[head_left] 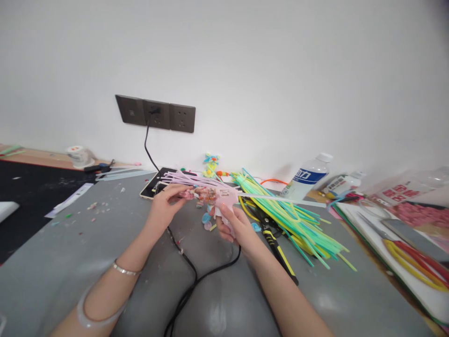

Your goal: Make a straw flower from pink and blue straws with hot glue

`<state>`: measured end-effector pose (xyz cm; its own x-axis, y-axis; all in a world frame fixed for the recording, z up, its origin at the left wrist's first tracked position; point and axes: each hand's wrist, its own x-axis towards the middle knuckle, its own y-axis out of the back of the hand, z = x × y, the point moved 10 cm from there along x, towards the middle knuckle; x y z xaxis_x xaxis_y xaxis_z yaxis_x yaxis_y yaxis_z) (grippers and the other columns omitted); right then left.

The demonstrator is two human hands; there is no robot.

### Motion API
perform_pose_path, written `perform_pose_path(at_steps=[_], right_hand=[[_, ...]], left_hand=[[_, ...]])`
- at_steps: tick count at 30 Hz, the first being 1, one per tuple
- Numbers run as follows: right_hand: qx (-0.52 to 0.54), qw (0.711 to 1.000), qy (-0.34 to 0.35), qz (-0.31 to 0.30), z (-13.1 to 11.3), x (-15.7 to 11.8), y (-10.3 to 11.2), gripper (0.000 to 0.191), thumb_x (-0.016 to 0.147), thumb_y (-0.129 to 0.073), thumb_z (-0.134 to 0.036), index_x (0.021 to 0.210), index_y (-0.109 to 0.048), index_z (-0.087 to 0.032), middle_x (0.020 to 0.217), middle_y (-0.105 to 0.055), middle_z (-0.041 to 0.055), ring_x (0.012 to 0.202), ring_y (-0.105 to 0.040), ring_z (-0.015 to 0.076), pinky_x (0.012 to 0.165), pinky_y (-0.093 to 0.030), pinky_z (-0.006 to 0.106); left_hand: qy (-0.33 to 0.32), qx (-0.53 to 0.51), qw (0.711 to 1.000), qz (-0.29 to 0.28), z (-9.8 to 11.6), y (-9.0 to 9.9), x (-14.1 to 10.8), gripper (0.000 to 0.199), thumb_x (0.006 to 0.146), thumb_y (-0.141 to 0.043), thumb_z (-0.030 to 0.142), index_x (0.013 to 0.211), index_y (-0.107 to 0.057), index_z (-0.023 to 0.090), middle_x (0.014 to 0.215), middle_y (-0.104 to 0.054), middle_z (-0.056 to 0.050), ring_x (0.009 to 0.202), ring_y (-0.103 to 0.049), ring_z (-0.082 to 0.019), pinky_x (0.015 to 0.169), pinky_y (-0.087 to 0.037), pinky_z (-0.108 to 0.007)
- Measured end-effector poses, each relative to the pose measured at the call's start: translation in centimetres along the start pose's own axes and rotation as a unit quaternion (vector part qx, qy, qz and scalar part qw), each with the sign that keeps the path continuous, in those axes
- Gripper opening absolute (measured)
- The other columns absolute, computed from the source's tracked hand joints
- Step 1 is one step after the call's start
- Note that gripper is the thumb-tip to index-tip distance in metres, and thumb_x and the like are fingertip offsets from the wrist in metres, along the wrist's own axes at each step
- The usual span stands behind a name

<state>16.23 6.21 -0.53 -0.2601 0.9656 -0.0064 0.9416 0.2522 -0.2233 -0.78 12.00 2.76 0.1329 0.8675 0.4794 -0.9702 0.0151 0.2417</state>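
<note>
My right hand (240, 227) is wrapped round the grip of a pale pink hot glue gun (228, 198), whose nozzle points left. The nozzle end (206, 194) looks crusted with brownish-pink residue. A long whitish glue stick (280, 198) sticks out of the gun's back to the right. Close to the nozzle, my left hand (162, 208) pinches a small pink piece (188, 194) between thumb and fingers; its exact kind is too small to tell. Behind the hands lies a bundle of lilac sticks (185, 178).
Green and yellow sticks (291, 215) lie over black-and-yellow pliers (278, 252). A water bottle (308, 175) stands behind. Scissors (410, 257) rest on the right. The black cord (189, 281) trails across the grey table (147, 299); another cord (146, 145) runs to the wall sockets (156, 113).
</note>
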Motion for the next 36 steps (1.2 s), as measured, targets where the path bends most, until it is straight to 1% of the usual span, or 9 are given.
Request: perform_pose_path(at_steps=[4,10,16,20,28,36], right_hand=[[0.002,1.000,-0.003,0.000,0.14,0.09,-0.03,0.051,0.083,-0.057,-0.065,0.086,-0.059,-0.015,0.047,-0.035,-0.0106,0.033,-0.024,0.0025,0.034,-0.019,0.017],[0.002,1.000,-0.001,0.006,0.21,0.22,0.19,0.052,0.082,-0.057,-0.067,0.085,-0.058,-0.015,0.046,-0.036,-0.0106,0.033,-0.024,0.0025,0.033,-0.019,0.017],[0.005,1.000,-0.004,0.011,0.25,0.26,0.42,0.055,0.079,-0.058,-0.070,0.083,-0.058,-0.015,0.046,-0.036,-0.0105,0.032,-0.025,0.0027,0.033,-0.019,0.017],[0.001,1.000,-0.005,0.003,0.13,0.07,0.15,0.053,0.081,-0.057,-0.068,0.084,-0.058,-0.015,0.046,-0.036,-0.0104,0.032,-0.026,0.0029,0.033,-0.020,0.017],[-0.011,1.000,-0.014,-0.003,0.23,-0.02,-0.21,0.053,0.081,-0.058,-0.067,0.081,-0.058,-0.015,0.045,-0.036,-0.0104,0.033,-0.026,0.0030,0.033,-0.022,0.017],[-0.020,1.000,-0.007,0.002,-0.04,-0.09,-0.17,0.053,0.080,-0.057,-0.068,0.080,-0.057,-0.015,0.045,-0.036,-0.0107,0.033,-0.026,0.0030,0.034,-0.021,0.018]], left_hand=[[0.001,-0.009,1.000,-0.001,-0.47,-0.04,-0.04,0.023,0.077,-0.071,0.025,0.099,-0.077,0.022,0.103,-0.073,-0.008,0.098,-0.067,-0.022,0.082,-0.058,-0.033],[0.018,-0.014,1.000,0.009,-0.59,0.16,-0.06,0.024,0.076,-0.071,0.024,0.099,-0.077,0.020,0.105,-0.073,-0.009,0.099,-0.067,-0.023,0.084,-0.057,-0.034],[0.033,-0.025,0.999,0.014,-0.83,0.22,-0.07,0.025,0.074,-0.072,0.025,0.098,-0.076,0.019,0.106,-0.072,-0.009,0.097,-0.068,-0.023,0.081,-0.057,-0.034],[0.037,-0.031,0.999,0.014,-1.09,0.04,-0.08,0.025,0.073,-0.074,0.027,0.097,-0.076,0.019,0.104,-0.072,-0.009,0.094,-0.069,-0.023,0.079,-0.058,-0.033],[0.038,-0.019,0.999,0.019,-0.59,0.21,-0.03,0.025,0.072,-0.075,0.032,0.094,-0.077,0.019,0.101,-0.072,-0.009,0.089,-0.069,-0.023,0.076,-0.059,-0.034],[0.038,-0.028,0.999,0.025,-0.57,0.26,0.03,0.026,0.071,-0.076,0.033,0.092,-0.076,0.019,0.101,-0.072,-0.009,0.090,-0.069,-0.023,0.077,-0.059,-0.034]])
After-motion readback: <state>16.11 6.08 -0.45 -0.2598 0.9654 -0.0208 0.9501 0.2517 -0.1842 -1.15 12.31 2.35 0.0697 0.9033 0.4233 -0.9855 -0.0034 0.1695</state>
